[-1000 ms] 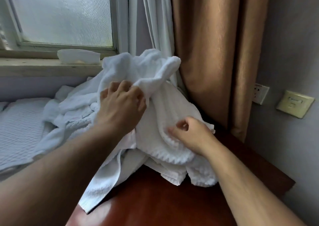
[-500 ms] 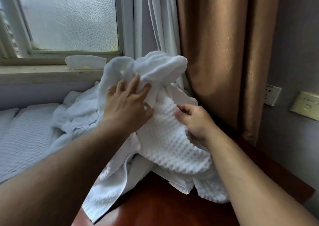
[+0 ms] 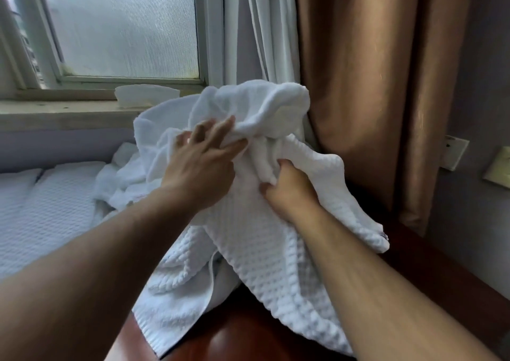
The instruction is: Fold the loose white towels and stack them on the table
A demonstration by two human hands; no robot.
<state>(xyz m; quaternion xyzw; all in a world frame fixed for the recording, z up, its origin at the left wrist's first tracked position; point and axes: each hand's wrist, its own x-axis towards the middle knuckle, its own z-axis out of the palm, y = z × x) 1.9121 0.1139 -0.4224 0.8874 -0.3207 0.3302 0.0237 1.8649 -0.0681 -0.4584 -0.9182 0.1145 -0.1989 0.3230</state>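
Note:
A heap of loose white towels (image 3: 193, 272) is bunched on the far end of a dark red-brown wooden table (image 3: 242, 341). On top lies a white waffle-weave towel (image 3: 265, 250), lifted into a peak. My right hand (image 3: 289, 189) grips a gathered fold of this towel near its middle, fingers curled into the cloth. With straight, spread fingers, my left hand (image 3: 201, 162) presses against the upper part of the heap, just left of the right hand. The towels' lower edges hang over the table's left side.
A frosted window (image 3: 121, 26) and its sill (image 3: 60, 109) with a white tissue pack (image 3: 146, 95) lie behind. White and brown curtains (image 3: 358, 84) hang at the back right. A white quilted bed (image 3: 41, 217) is at left. Wall sockets (image 3: 452, 153) sit at right.
My right hand has risen and closed on a fold of the waffle towel, pulling it up. My left hand's fingers have straightened and slid up the heap.

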